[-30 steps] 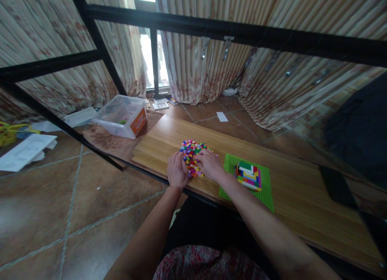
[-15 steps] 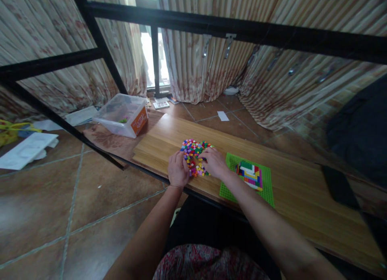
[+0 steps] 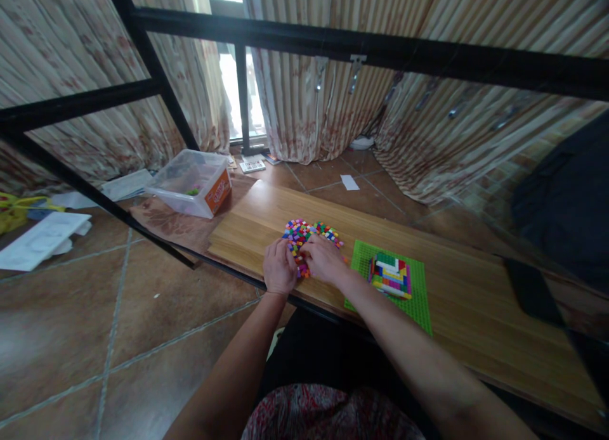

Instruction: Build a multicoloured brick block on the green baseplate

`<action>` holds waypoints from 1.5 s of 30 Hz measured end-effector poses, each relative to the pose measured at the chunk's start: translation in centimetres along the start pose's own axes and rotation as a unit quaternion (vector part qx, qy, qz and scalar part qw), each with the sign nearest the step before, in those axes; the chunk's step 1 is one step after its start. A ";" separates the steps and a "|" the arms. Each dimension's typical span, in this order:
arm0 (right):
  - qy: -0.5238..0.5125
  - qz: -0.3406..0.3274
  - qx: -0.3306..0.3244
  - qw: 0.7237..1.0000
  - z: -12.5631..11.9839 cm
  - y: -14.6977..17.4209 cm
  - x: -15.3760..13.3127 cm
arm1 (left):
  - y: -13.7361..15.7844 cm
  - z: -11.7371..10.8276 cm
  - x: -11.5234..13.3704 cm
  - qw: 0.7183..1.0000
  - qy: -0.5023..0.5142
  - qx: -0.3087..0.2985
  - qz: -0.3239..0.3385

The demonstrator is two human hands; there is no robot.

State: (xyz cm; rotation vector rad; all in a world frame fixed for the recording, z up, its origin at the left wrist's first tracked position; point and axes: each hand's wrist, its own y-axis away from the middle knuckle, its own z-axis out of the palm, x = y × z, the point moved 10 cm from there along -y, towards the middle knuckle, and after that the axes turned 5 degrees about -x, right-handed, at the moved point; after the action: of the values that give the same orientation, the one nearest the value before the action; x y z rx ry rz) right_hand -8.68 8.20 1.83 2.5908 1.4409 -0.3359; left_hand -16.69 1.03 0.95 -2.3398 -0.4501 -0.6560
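A heap of small multicoloured toy bricks lies on the wooden table, spread between and beyond my hands. My left hand rests at the heap's left edge, its fingers curled together, with the tips partly hidden. From the right, my right hand reaches over the heap, fingers bent down and drawn together among the bricks. Anything small in either set of fingertips is too hidden to make out. To the right, a green studded baseplate bears a low, roughly square build of coloured bricks, beneath my right forearm's far side.
A clear plastic box with an orange label stands left of the wooden table. A dark flat object lies at the table's right end. Black metal bars cross ahead, with striped curtains behind.
My right hand has moved left and slightly toward my left hand, over the middle of the heap, uncovering bricks at its right edge. My left hand stays almost in place.
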 end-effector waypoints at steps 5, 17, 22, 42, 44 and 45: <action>-0.043 0.042 0.051 0.997 -0.6 0.9 1.4 | 0.0 -0.1 -0.1 1.000 0.002 0.010 0.000; -0.189 0.088 0.127 0.970 -0.6 3.3 2.5 | 0.2 -1.1 2.4 0.994 0.032 -0.020 0.100; -0.191 0.049 0.138 0.971 -1.0 2.3 1.2 | 0.3 -0.4 2.8 0.990 0.017 -0.064 0.128; -0.232 0.084 0.216 0.945 -3.5 3.9 2.0 | 0.2 0.5 2.1 0.990 -0.029 -0.090 0.109; -0.244 0.091 0.240 0.935 -4.6 5.5 2.4 | 0.1 0.4 2.1 0.989 -0.029 -0.087 0.113; -0.253 0.098 0.251 0.929 -5.0 6.4 2.7 | 0.1 0.3 2.2 0.989 -0.028 -0.085 0.118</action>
State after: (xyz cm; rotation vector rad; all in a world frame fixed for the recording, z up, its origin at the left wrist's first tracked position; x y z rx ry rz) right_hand -1.25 8.22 6.10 2.6679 0.9935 -1.3798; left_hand -14.73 1.51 1.94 -2.5273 -0.1414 -0.5340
